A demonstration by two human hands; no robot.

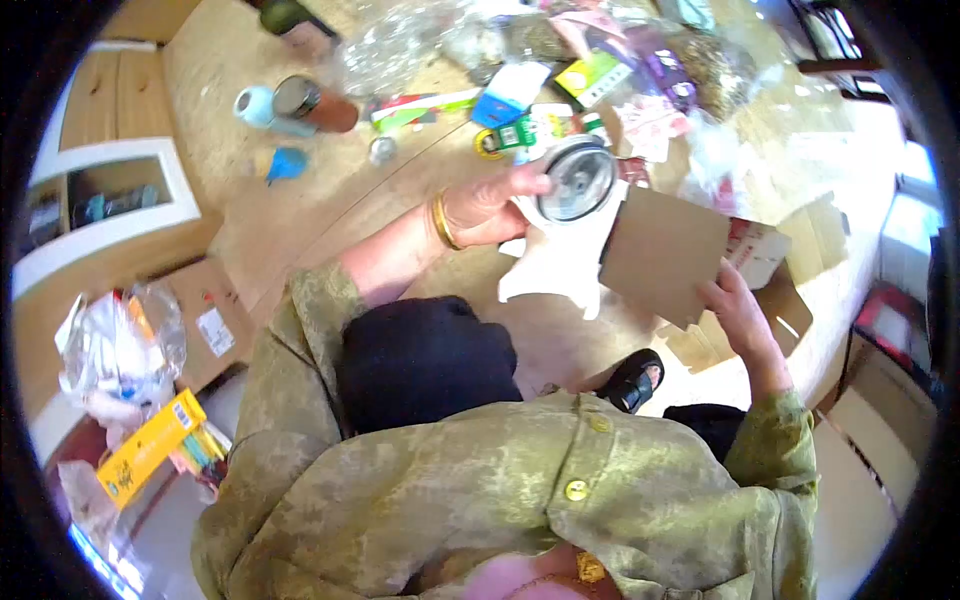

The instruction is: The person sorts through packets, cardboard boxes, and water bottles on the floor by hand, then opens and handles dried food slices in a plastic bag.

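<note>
The clear-lidded container [577, 182] sits in the left hand [492, 208], gripped with thumb at its rim, other fingers mostly hidden; probably rigid and slick, best held round its side. Opposite, the right hand's [740, 308] fingers pinch the edge of brown cardboard [664, 254], likely light and bendable.

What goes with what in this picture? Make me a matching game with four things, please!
1. gold bangle
2. brown cardboard piece
3. yellow box
4. round clear lid

A. held in the right hand
B. at the picture's lower left
C. held in the left hand
D. around the left wrist

Pairs: 1-D, 2-A, 3-B, 4-C
</note>
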